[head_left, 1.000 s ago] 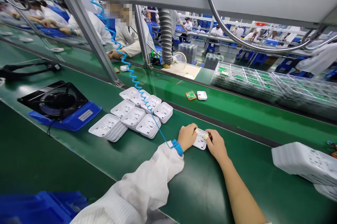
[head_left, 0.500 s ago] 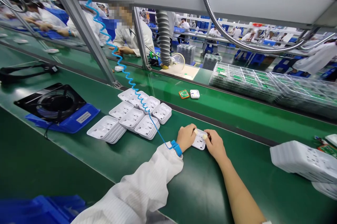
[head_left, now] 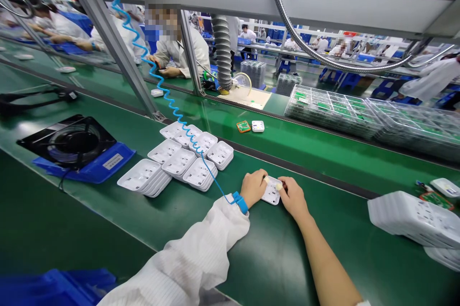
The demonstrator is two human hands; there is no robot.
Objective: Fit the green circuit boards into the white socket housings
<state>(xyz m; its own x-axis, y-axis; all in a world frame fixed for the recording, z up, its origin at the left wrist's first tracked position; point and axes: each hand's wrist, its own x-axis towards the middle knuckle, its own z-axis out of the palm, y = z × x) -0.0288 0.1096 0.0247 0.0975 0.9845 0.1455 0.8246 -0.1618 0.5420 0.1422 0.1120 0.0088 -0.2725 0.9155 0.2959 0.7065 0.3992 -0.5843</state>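
A white plastic cover (head_left: 271, 192) lies face up on the green bench, with a hand on either side. My left hand (head_left: 253, 187), wearing a blue wrist strap (head_left: 240, 202), grips its left edge, with a pale cap on the thumb or fingertip. On the right edge, my right hand (head_left: 293, 197) is closed, a similar pale cap on its thumb. Stacks of similar white covers (head_left: 178, 161) stand to the left of my hands.
More covers (head_left: 417, 217) lean in a stack at right. A black fan (head_left: 74, 141) rests on a blue bin. A coiled blue cord (head_left: 168, 97) crosses the bench. The belt (head_left: 305, 145) carries a circuit board (head_left: 243, 126) and white housing (head_left: 258, 126). A co-worker sits opposite.
The board and housing on the belt have moved left, and another pair has come further into view at right. The co-worker's hands have shifted. My hands hold nearly the same pose.
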